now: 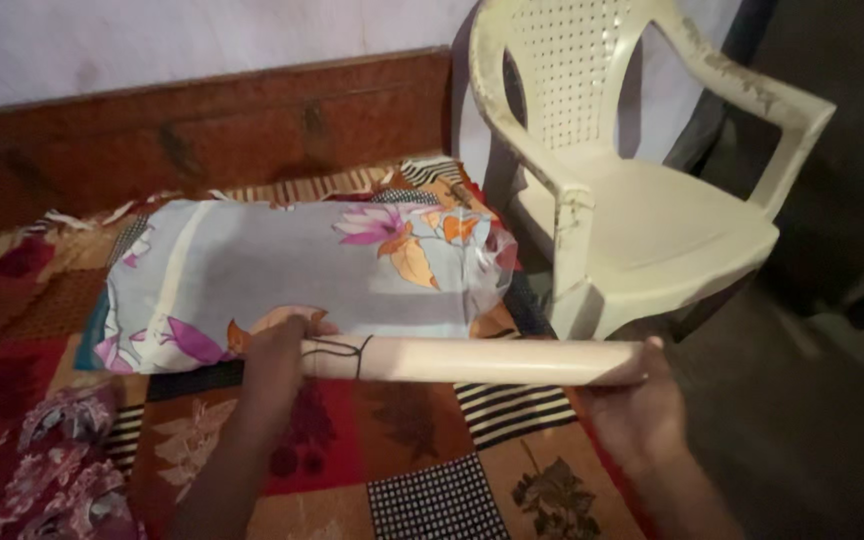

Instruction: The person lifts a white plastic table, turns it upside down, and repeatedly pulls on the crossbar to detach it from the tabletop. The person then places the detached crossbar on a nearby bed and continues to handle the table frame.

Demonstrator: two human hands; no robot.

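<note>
Underfoot of my view lies a patchwork bedspread (422, 440) in red, brown and checked squares, backed by a wooden headboard (202, 130) and a pale wall. I see my left hand (277, 350) wrapped around one end of a pale rolled tube (472, 361), fingers curled shut on it just beside a dark cord (347, 348) tied round the roll. My right hand (632, 410) cups the other end, thumb up against the tube's tip, the fingers closed beneath it. The tube lies level between both hands, held just above the bedspread and in front of a floral pillow (302, 275) in a clear plastic cover. I cannot tell whether the tube touches the pillow's near edge. Both forearms run out of the bottom of the view. At lower left, a maroon flowered cloth (42, 470) is cut off by the edge. A cream plastic chair (642, 190) stands just beside the bed on the right, on a dim floor too dark to make out.
</note>
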